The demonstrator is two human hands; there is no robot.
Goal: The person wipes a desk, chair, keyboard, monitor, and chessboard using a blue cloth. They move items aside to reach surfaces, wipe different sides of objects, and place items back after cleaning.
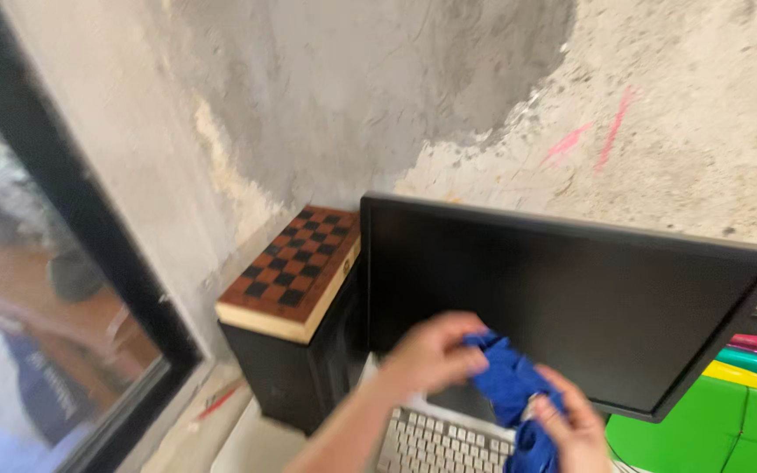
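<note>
Hands bunching blue cloth (508,385), left hand (431,355) grip clamped on it, right hand (571,425) likewise, before dark monitor (589,298)

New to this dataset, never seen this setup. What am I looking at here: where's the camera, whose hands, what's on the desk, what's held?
There is no machine here. One camera sits on a person's head and looks down and forward, so the two bare hands at the bottom are the wearer's own.

The left hand and the right hand both grip a blue cloth, bunched between them in front of a dark monitor. The hands are blurred, so finer detail of the grip cannot be told.

Below the hands lies a pale keyboard. Left of the monitor stands a black box with a chessboard on top. At the far right are green and other coloured folders. Behind is a rough plaster wall, and on the left a black-framed window.
</note>
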